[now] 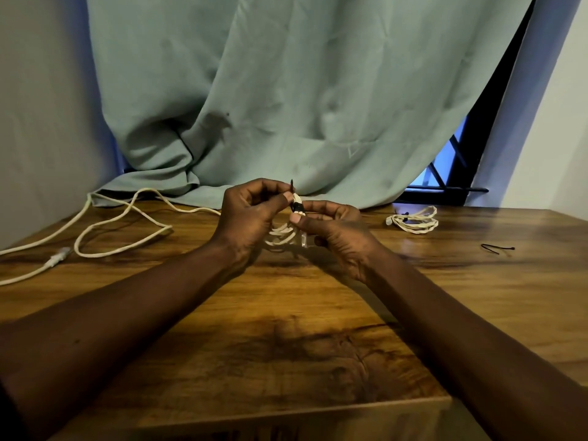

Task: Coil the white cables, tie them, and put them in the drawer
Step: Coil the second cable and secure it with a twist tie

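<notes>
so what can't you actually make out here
Head view, the only one:
1. The coil is mostly hidden by the left hand and right hand.
2. Whether the black tie round it is locked: too small to tell.
3. The loose cable runs off the left edge, its far end unseen.
4. The drawer: not in the picture.

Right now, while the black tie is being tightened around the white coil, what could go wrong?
1. The loops of the coiled cable spread loosely below the black tie, so some may slip out before it is tight.
2. The left hand pinches only the tie's thin tail, which may slip free.
3. The long cable lies uncoiled on the table and might tangle.
</notes>
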